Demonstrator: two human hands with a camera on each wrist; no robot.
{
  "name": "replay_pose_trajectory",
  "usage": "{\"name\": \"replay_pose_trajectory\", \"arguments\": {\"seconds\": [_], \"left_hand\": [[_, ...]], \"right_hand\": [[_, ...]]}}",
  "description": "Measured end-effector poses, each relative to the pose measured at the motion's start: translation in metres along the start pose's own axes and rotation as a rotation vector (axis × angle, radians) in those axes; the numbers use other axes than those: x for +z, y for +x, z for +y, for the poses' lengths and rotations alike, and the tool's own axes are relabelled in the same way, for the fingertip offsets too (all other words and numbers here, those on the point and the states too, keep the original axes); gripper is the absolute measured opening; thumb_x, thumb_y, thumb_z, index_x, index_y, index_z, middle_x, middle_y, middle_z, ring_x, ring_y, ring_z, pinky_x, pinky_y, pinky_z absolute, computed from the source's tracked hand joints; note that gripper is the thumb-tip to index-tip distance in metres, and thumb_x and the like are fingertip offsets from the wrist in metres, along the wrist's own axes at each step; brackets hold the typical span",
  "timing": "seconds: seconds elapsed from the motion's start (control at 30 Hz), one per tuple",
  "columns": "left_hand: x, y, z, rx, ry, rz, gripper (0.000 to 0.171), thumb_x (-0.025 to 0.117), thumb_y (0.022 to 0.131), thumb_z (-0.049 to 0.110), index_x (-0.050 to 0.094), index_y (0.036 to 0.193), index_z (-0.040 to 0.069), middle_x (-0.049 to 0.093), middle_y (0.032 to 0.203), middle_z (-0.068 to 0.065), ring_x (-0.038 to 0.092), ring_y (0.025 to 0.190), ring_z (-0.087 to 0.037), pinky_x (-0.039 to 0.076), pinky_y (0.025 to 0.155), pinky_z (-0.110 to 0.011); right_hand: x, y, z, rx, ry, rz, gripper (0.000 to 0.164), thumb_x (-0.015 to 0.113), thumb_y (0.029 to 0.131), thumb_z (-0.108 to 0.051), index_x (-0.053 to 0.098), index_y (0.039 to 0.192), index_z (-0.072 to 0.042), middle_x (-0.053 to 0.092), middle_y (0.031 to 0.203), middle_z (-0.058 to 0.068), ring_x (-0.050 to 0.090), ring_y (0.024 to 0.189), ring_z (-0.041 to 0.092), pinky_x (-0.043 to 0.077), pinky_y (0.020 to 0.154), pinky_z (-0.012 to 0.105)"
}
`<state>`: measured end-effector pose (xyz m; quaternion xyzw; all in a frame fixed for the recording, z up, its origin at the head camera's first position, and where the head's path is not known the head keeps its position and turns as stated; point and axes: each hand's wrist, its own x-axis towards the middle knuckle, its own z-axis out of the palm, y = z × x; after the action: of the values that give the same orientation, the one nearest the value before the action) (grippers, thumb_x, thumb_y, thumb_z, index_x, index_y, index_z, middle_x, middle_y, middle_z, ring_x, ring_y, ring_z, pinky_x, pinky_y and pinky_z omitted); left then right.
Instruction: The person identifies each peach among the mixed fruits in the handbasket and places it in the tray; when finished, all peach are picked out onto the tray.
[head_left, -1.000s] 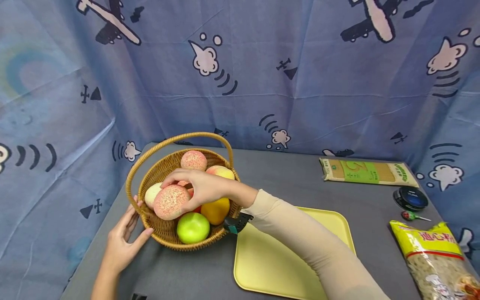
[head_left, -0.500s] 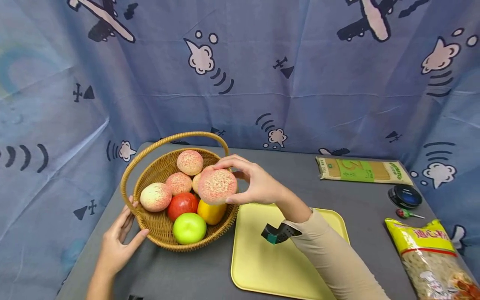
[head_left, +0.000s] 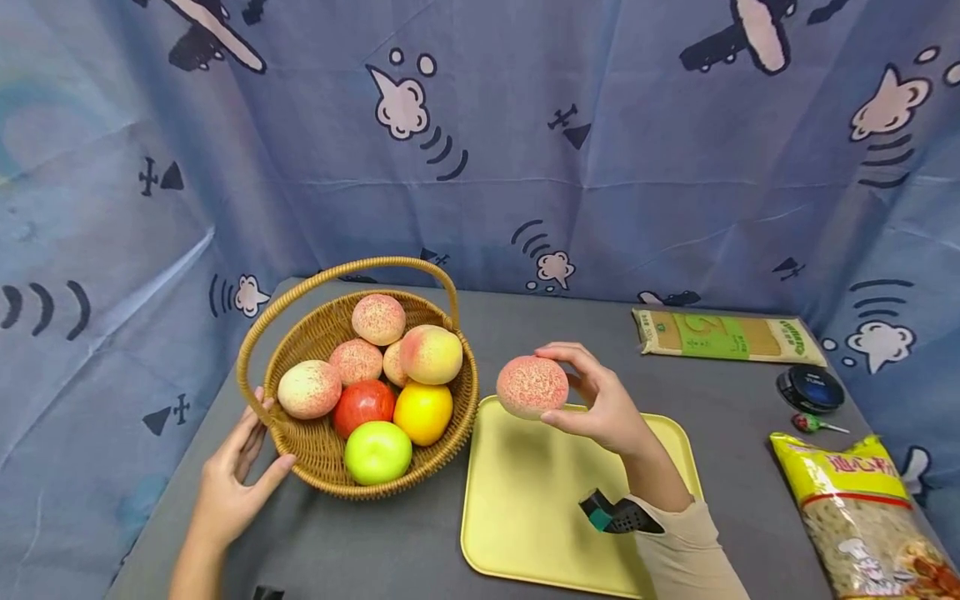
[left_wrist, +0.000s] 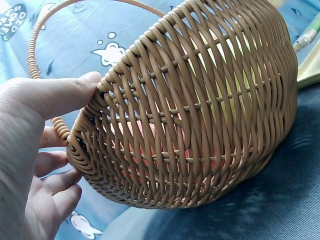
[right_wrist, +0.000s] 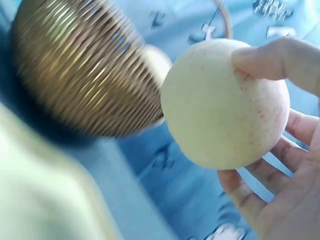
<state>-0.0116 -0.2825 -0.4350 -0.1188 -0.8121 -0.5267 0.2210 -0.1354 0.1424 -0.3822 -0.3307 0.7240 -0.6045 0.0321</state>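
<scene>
My right hand [head_left: 607, 408] pinches a speckled pink peach [head_left: 532, 387] above the yellow tray [head_left: 517, 546]; in the right wrist view the thumb lies on this peach [right_wrist: 220, 110], with fingers below. My left hand [head_left: 231, 483] holds the left side of a wicker basket [head_left: 322, 467], thumb at the rim and fingers by the foot of the handle. Inside the basket are several other peaches [head_left: 309, 389], a red apple [head_left: 363, 408], a green apple [head_left: 378, 452] and a yellow-orange fruit [head_left: 423, 414]. One peach is partly hidden behind another.
Along the right side of the grey table [head_left: 390, 550] lie a pack of noodles [head_left: 738, 336], a round dark tin [head_left: 812, 388], a lollipop [head_left: 807, 423] and a yellow-topped pasta bag [head_left: 862, 517]. A blue printed curtain [head_left: 480, 167] hangs behind.
My right hand has lifted the speckled peach out of the basket and carried it right, over the tray. My left hand has stayed at the basket's side.
</scene>
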Motion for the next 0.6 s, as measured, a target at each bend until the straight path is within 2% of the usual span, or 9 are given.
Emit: {"name": "replay_pose_trajectory", "arguments": {"seconds": [0.13,0.3,0.47,0.6], "left_hand": [[0.0,0.001,0.0,0.003,-0.005,0.004,0.073,0.064,0.073,-0.024,0.037,0.14,-0.011,0.025,0.151,-0.028,0.031,0.14,-0.011,0.034,0.108,-0.013],[-0.001,0.0,-0.001,-0.008,0.015,0.006,0.075,0.064,0.072,-0.025,0.038,0.14,-0.01,0.026,0.151,-0.028,0.031,0.141,-0.012,0.034,0.109,-0.014],[-0.001,-0.001,0.0,-0.06,0.031,-0.004,0.077,0.065,0.072,-0.024,0.037,0.141,-0.007,0.026,0.152,-0.026,0.031,0.141,-0.01,0.034,0.109,-0.015],[-0.001,0.0,-0.001,-0.041,0.021,-0.006,0.075,0.065,0.073,-0.024,0.037,0.141,-0.009,0.025,0.151,-0.028,0.031,0.141,-0.011,0.034,0.109,-0.014]], "right_hand": [[0.003,-0.017,0.029,0.088,-0.022,0.031,0.065,0.076,0.073,0.008,0.049,0.131,0.003,0.048,0.128,0.004,0.049,0.116,0.01,0.048,0.096,0.017],[0.005,-0.028,0.059,0.181,-0.042,0.027,0.062,0.075,0.077,0.0,0.05,0.133,-0.003,0.048,0.13,0.013,0.048,0.115,0.005,0.048,0.094,0.017],[0.009,-0.031,0.072,0.245,-0.067,-0.002,0.06,0.076,0.078,-0.007,0.05,0.133,-0.005,0.048,0.131,0.01,0.048,0.115,0.004,0.048,0.096,0.018],[0.012,-0.031,0.077,0.261,-0.055,-0.019,0.061,0.077,0.078,-0.008,0.05,0.132,-0.002,0.048,0.132,0.012,0.047,0.116,0.007,0.047,0.097,0.018]]}}
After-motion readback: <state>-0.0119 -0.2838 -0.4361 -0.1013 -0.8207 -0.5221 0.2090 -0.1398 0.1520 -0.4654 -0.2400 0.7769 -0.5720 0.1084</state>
